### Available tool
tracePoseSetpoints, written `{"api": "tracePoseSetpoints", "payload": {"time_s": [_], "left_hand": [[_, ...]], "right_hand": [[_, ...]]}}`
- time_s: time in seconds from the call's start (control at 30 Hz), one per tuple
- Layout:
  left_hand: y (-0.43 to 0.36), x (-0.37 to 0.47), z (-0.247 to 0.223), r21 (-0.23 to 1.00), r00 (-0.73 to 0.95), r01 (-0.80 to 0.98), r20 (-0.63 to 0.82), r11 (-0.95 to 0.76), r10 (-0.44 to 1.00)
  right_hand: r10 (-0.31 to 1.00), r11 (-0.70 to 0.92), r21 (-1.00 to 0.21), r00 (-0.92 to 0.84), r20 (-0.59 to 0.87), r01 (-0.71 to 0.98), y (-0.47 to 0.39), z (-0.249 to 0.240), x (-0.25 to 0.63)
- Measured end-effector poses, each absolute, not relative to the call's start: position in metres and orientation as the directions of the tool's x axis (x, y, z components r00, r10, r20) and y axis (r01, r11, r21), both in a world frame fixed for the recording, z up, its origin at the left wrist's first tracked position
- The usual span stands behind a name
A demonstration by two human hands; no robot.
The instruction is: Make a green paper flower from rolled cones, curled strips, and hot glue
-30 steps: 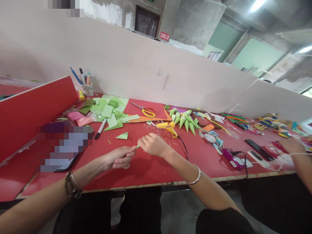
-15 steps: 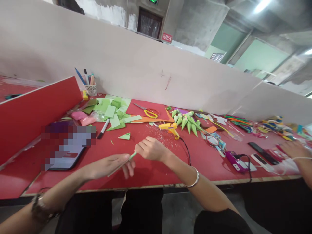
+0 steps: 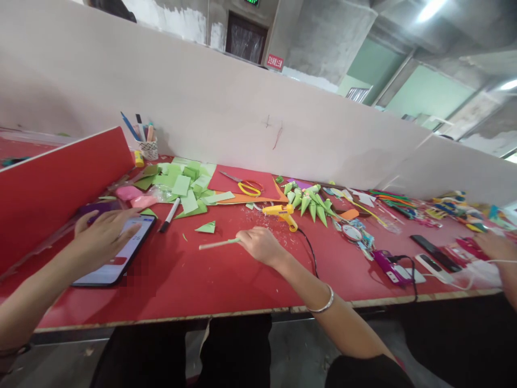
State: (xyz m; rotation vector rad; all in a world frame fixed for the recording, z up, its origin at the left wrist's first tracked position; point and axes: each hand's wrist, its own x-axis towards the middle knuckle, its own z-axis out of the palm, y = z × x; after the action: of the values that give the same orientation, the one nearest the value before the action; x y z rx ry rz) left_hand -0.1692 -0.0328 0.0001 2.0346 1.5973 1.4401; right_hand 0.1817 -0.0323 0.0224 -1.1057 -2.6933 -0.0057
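Observation:
Near the middle of the red table, my right hand is closed on the end of a thin stick, partly green, which points left. At the left, my left hand spreads its fingers over the upper part of a phone lying on the table. A small green paper piece lies behind the stick. Beyond my right hand is a yellow glue gun. Green paper cones are clustered to its right.
Green paper sheets, a marker and scissors lie farther back. A pen cup stands by the white partition. At right are a purple device and another person's hand.
My left hand has left the stick and moved left over the phone. My right hand has shifted slightly right, still holding the stick, which now lies flatter.

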Motion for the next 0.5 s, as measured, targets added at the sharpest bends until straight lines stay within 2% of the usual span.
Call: {"api": "tracePoseSetpoints", "payload": {"time_s": [0.07, 0.13, 0.17, 0.23, 0.33, 0.4, 0.5], "left_hand": [[-0.034, -0.148, 0.016, 0.616, 0.029, 0.707, 0.467, -0.349, 0.884], [-0.037, -0.118, 0.033, 0.691, 0.246, 0.615, 0.288, -0.379, 0.925], [-0.038, -0.101, 0.041, 0.775, 0.316, 0.510, 0.235, -0.373, 0.919], [-0.036, -0.067, 0.053, 0.882, 0.415, 0.323, 0.194, -0.343, 0.889], [-0.022, -0.030, 0.058, 0.884, 0.420, 0.304, 0.210, -0.355, 0.883], [-0.006, -0.016, 0.051, 0.889, 0.435, 0.259, 0.242, -0.378, 0.867], [0.015, -0.006, 0.032, 0.959, 0.368, 0.145, 0.176, -0.243, 0.913]], "right_hand": [[0.789, 0.578, -0.444, -0.608, 0.089, 0.685, -0.032, 0.027, 0.176], [0.745, 0.361, -0.804, -0.665, -0.057, 0.472, -0.032, 0.031, 0.168], [0.692, 0.236, -0.907, -0.716, -0.095, 0.348, -0.031, 0.032, 0.164], [0.561, 0.026, -0.988, -0.820, -0.112, 0.153, -0.028, 0.031, 0.156], [0.448, -0.171, -0.985, -0.891, -0.070, -0.008, -0.022, 0.025, 0.147], [0.511, -0.228, -0.970, -0.858, -0.050, -0.080, -0.016, 0.018, 0.143], [0.685, -0.202, -0.973, -0.726, -0.061, -0.108, -0.006, 0.006, 0.144]]}}
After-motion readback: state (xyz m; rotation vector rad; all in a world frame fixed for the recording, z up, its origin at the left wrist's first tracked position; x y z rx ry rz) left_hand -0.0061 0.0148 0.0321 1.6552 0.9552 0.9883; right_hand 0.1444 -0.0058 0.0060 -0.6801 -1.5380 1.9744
